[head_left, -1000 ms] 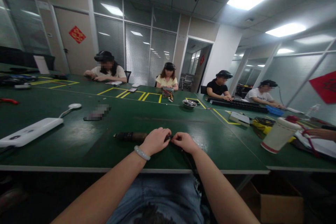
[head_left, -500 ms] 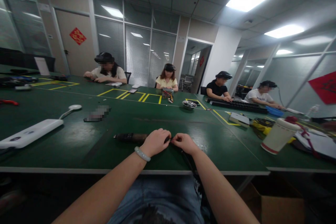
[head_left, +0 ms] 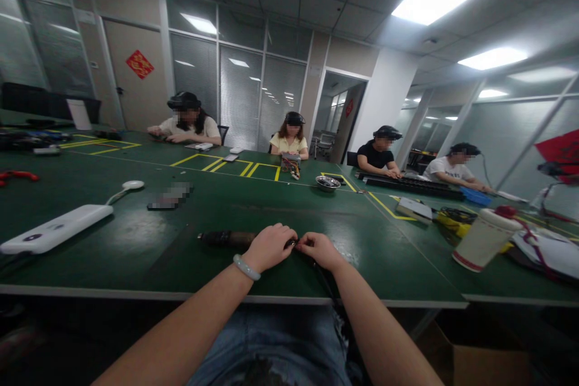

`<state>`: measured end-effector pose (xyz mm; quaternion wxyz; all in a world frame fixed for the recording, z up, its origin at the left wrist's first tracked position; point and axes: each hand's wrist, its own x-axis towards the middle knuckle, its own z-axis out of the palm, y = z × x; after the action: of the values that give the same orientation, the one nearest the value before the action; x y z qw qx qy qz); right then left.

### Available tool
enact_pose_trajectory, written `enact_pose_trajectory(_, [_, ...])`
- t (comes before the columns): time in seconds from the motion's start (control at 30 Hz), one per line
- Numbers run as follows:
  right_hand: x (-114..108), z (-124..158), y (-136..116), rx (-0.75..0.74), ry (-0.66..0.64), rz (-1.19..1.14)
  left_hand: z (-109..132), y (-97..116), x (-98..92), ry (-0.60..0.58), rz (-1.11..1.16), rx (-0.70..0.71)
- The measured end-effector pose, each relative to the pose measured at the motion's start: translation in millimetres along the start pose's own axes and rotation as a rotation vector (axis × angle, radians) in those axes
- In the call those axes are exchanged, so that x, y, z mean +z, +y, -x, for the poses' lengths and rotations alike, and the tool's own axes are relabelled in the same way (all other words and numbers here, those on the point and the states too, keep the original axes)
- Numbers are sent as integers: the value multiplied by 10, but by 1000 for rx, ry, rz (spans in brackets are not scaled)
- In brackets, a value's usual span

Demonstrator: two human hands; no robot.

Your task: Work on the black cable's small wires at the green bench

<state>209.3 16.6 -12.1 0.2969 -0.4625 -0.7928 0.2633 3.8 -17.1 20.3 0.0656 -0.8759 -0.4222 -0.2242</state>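
Observation:
My left hand (head_left: 270, 245), with a pale bangle on the wrist, is closed over one end of a dark cylindrical tool (head_left: 225, 238) that lies on the green table (head_left: 181, 253). My right hand (head_left: 320, 249) sits just to its right, fingers pinched at the tool's tip, where a thin black cable (head_left: 322, 274) runs back toward the table edge. What the pinch holds is too small to make out. Both hands rest on the table near its front edge.
A white power strip (head_left: 54, 228) lies at the left, a paper cup (head_left: 483, 239) at the right, a metal bowl (head_left: 328, 182) farther back. Several people sit along the far side at work. A cardboard box (head_left: 491, 362) stands under the table at right.
The hands stay in place on the tool. The view has shifted slightly, and a person's hand at the far right has left the picture.

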Motion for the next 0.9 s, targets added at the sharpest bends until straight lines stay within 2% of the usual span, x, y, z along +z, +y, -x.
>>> enact_pose_trajectory(0.2, [-2, 2, -5, 7, -4, 2, -4, 2, 4, -11, -13, -40])
enact_pose_trajectory(0.9, [-24, 42, -136, -76, 46, 178, -5, -13, 33, 8, 2, 11])
